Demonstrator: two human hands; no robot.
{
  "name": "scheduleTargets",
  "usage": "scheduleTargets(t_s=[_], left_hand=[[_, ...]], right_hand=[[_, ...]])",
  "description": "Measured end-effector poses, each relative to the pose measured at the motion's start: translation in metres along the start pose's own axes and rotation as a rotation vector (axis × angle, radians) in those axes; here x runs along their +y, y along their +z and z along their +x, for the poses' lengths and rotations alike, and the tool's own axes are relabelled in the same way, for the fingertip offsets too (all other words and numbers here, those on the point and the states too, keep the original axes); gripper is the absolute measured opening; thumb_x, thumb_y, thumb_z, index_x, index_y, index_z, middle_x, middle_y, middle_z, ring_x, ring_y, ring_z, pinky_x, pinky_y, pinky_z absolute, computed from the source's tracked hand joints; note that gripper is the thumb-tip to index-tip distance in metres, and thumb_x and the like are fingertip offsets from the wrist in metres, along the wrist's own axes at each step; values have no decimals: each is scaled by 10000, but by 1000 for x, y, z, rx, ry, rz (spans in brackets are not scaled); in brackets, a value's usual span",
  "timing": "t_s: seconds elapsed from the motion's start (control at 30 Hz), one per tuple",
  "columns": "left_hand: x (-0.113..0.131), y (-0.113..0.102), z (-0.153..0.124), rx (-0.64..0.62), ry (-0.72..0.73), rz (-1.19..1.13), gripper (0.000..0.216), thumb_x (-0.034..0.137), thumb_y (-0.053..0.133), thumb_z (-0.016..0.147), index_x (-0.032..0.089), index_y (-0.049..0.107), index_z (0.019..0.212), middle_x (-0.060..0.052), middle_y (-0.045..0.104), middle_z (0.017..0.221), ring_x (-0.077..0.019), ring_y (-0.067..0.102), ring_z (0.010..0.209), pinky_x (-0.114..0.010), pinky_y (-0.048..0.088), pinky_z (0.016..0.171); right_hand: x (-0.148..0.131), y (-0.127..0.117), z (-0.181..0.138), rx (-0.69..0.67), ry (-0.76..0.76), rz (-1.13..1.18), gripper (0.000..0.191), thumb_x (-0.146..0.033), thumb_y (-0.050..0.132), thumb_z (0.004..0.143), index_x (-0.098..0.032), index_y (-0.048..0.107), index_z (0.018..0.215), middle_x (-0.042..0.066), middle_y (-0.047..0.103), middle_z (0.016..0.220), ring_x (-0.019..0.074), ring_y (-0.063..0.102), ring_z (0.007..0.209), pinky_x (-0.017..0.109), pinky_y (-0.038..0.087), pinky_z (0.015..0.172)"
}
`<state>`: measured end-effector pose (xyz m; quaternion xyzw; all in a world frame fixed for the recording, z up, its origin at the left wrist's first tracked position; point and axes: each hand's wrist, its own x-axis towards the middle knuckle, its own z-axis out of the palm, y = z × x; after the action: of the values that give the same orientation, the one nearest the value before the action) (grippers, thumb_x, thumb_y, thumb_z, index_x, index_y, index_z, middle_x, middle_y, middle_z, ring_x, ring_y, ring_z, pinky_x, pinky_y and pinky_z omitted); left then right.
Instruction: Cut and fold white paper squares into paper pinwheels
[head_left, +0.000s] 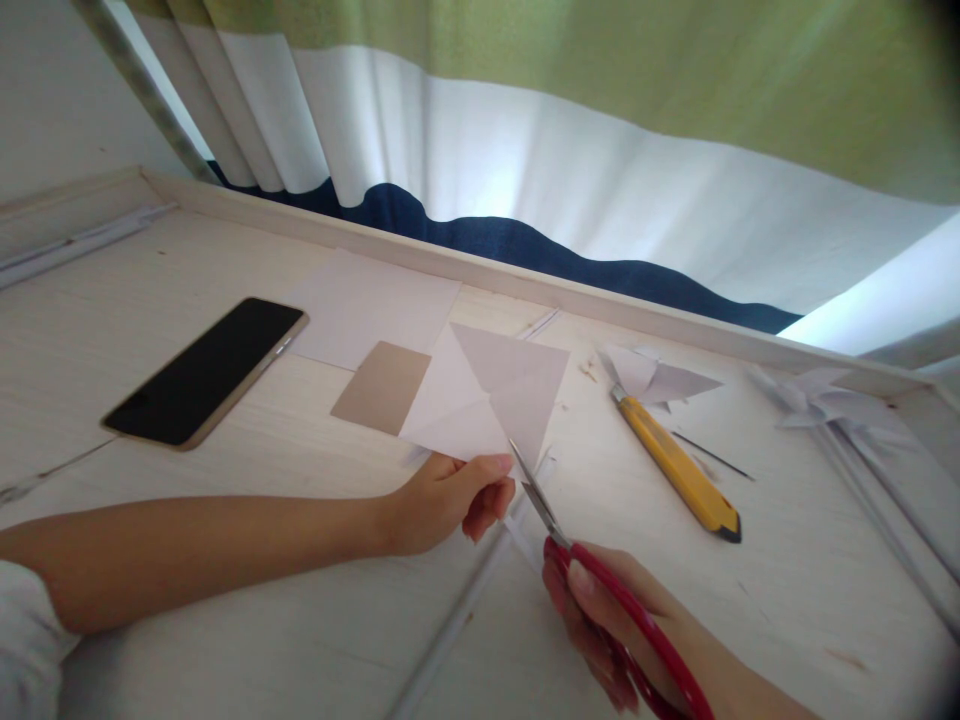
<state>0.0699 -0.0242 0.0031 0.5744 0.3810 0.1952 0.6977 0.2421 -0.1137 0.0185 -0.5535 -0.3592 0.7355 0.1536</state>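
My left hand (457, 497) pinches the near edge of a square of white paper (450, 395), holding it up above the table. Creases run across the sheet, and a slit reaches in from its far edge. In my right hand (607, 620) is a pair of scissors (637, 615) with red handles and slightly parted metal blades. Their tips meet the near corner of the paper, close to my left fingertips. Partly behind the paper lies a small grey-brown card (381, 388). Below the hands, a thin white paper stick (457, 610) lies across the table.
A phone (206, 370) lies at left, beside another white sheet (367, 305). To the right are a yellow utility knife (679, 465), a thin dark rod (712, 456), folded paper (656, 375) and a paper pinwheel (817, 400). A raised rim (450, 272) edges the table before the curtain (525, 150).
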Motion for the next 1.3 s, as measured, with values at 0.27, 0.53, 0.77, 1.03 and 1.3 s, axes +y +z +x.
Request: scheduleTargets(t_s=[0.27,0.53,0.77,1.03,1.3], left_hand=[[2,1,0,-8,9,-9,489,323,294,809,155,410,365,31,369,347,-70,356,383,-200,299,448],[4,-1,-1,-5,17,1,492,315,294,807,159,399,352,33,345,332,-71,343,377,-203,284,436],[3,0,-1,3,0,17,499,338,285,800,163,402,348,30,349,334,-75,347,380,-208,291,449],[4,0,-2,13,13,59,490,345,276,798,168,396,357,27,359,345,-83,365,392,-214,311,480],[-2,-1,0,5,34,22,455,377,282,795,162,429,422,31,388,359,-82,376,384,-216,316,481]], right_hand=[[0,3,-1,32,1,-12,440,-619,387,740,-182,399,798,-70,408,521,50,360,419,179,282,398],[-2,4,-2,28,3,-37,442,-627,371,741,-184,381,739,-79,371,516,44,353,415,171,296,387],[1,7,-1,15,-46,-20,443,-631,372,736,-189,379,716,-86,349,491,41,340,388,159,279,358],[4,7,-1,39,-17,-9,452,-645,396,711,-194,370,736,-96,343,479,36,327,370,151,271,345],[3,5,0,39,2,-25,443,-637,391,719,-195,363,736,-102,336,461,38,314,355,156,260,340]])
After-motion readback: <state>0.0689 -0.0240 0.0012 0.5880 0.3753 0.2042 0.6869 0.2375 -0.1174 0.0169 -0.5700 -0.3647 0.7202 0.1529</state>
